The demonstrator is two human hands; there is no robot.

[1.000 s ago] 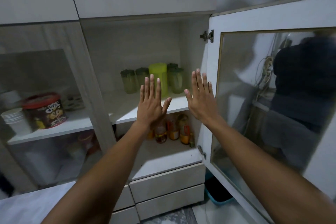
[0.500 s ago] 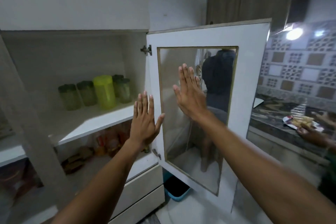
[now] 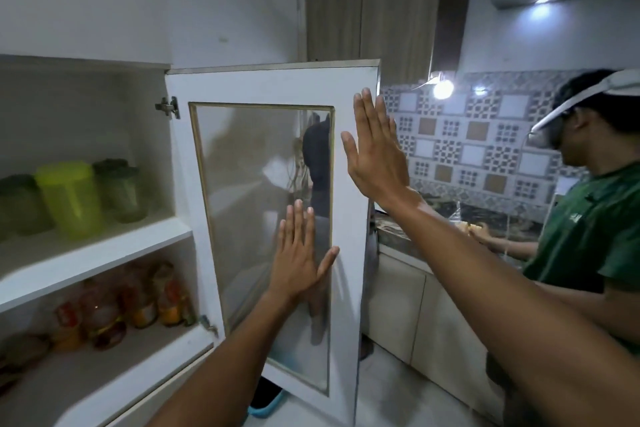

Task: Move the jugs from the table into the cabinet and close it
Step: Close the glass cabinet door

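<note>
Room: tiled kitchen; white cabinet (image 3: 86,253) at your 9 o'clock.
Door (image 3: 277,87): glass-paned, ajar.
Jugs (image 3: 71,199): green plastic, shelved.
Your left hand (image 3: 299,258), right hand (image 3: 375,152): fingers flat, holding nothing.

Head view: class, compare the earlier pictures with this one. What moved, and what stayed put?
Both hands moved right, from in front of the shelf to the open door. The left hand now lies over its glass; the right hand is at its outer edge, fingers spread. Neither grips anything. The view swung right. The jugs stayed on the shelf; the door stayed open.
</note>
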